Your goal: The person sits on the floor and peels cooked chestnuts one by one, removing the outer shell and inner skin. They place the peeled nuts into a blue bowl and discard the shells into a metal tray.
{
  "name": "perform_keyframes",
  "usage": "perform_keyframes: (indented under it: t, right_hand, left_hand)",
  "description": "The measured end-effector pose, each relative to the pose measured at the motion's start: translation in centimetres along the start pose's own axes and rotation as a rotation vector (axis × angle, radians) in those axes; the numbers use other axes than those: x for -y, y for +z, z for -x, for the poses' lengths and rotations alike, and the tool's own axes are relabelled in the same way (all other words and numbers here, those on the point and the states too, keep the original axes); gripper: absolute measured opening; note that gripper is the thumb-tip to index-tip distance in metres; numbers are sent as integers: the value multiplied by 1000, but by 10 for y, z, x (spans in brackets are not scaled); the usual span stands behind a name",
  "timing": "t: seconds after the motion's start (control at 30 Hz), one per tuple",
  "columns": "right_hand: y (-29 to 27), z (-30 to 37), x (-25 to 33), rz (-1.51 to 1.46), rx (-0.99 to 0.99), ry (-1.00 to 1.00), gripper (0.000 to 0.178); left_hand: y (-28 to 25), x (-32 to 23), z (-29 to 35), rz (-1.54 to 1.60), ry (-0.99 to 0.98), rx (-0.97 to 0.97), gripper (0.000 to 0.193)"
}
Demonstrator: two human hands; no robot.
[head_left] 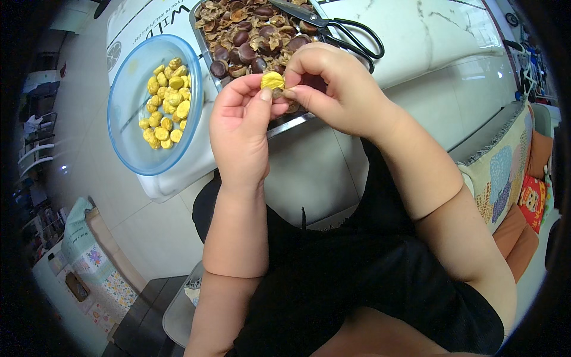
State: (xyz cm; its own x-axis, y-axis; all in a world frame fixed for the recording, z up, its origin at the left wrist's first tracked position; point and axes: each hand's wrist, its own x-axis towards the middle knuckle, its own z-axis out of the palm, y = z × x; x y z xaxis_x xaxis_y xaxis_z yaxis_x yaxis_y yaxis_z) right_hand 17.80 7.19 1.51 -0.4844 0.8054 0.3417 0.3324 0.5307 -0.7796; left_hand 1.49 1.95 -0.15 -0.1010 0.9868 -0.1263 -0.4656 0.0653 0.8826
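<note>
Between my two hands is a yellow chestnut (273, 81), with a bit of brown skin at its lower side. The fingers and thumb of my left hand (245, 113) close around it. My right hand (333, 89) pinches at the chestnut's right edge with thumb and forefinger. Beneath and beyond the hands lies a metal tray (291, 124) heaped with brown chestnuts (241, 38) and loose shells. To the left, a clear glass bowl (123, 119) holds several peeled yellow chestnuts (173, 98).
Black-handled scissors (357, 37) rest across the tray's far right corner, blades pointing left. A white marbled table (416, 44) carries the bowl and tray. My lap in black clothing (345, 268) is close to the table edge. A sofa with a patterned cover (499, 160) stands at right.
</note>
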Motion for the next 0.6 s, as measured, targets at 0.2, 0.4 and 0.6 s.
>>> perform_keyframes:
  t: [0.2, 0.4, 0.6]
  right_hand:
    - [2, 1, 4, 21, 103, -45, 10]
    - [-2, 1, 8, -38, 219, -30, 10]
    - [-1, -1, -4, 5, -43, 177, 11]
  left_hand:
    - [-6, 2, -3, 80, -8, -26, 18]
    - [-6, -1, -4, 162, -38, -49, 16]
    - [-2, -4, -5, 97, -12, -100, 25]
